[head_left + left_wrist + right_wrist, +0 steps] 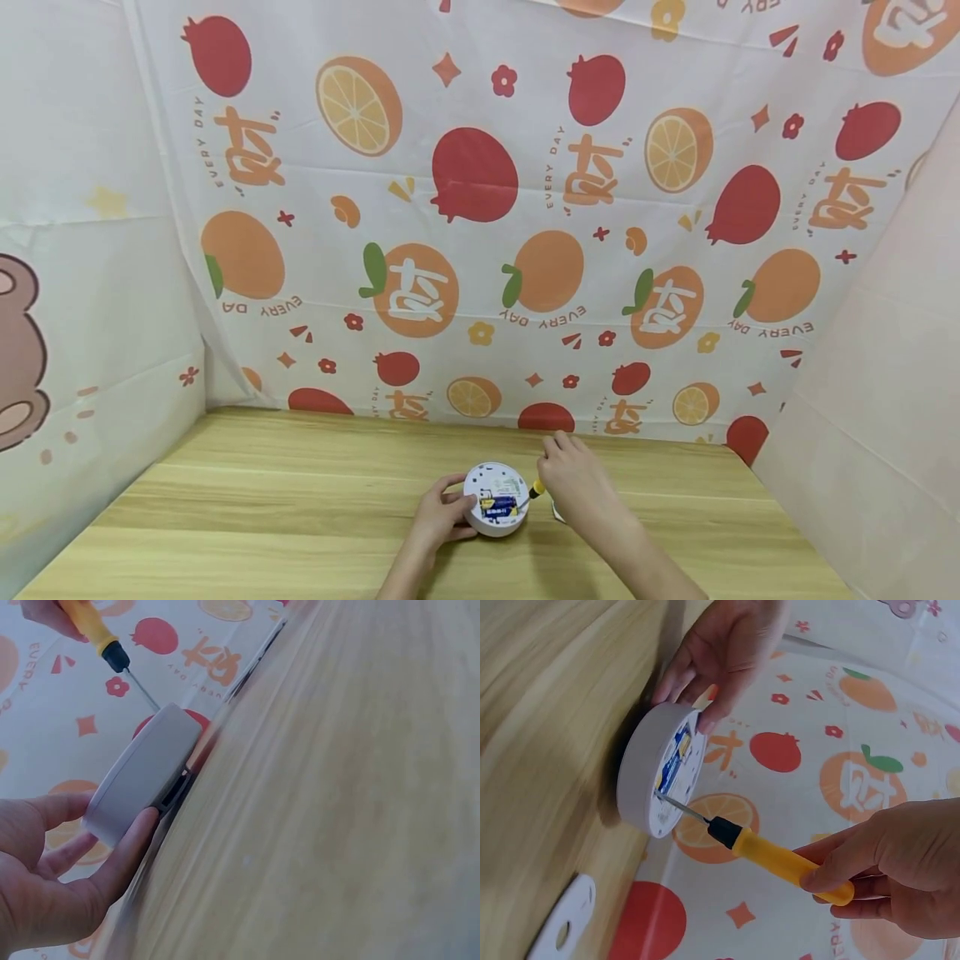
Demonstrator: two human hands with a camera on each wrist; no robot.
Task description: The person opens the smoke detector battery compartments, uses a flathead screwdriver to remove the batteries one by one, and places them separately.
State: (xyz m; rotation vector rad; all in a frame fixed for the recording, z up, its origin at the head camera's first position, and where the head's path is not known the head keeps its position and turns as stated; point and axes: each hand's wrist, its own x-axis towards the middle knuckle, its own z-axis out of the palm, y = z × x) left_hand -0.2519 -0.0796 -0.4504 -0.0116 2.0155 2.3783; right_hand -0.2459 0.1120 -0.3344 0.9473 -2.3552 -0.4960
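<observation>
Head view: left grip (441,512) pinches the round white device (492,487); at its three o'clock, right grip (576,477) holds the yellow screwdriver (537,489).

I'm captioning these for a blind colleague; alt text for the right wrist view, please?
A person's right-hand grip holds a yellow-handled screwdriver, its tip beside a blue-and-yellow battery in a round white device that the left-hand grip steadies. A flat white piece with a hole lies on the wooden table.
</observation>
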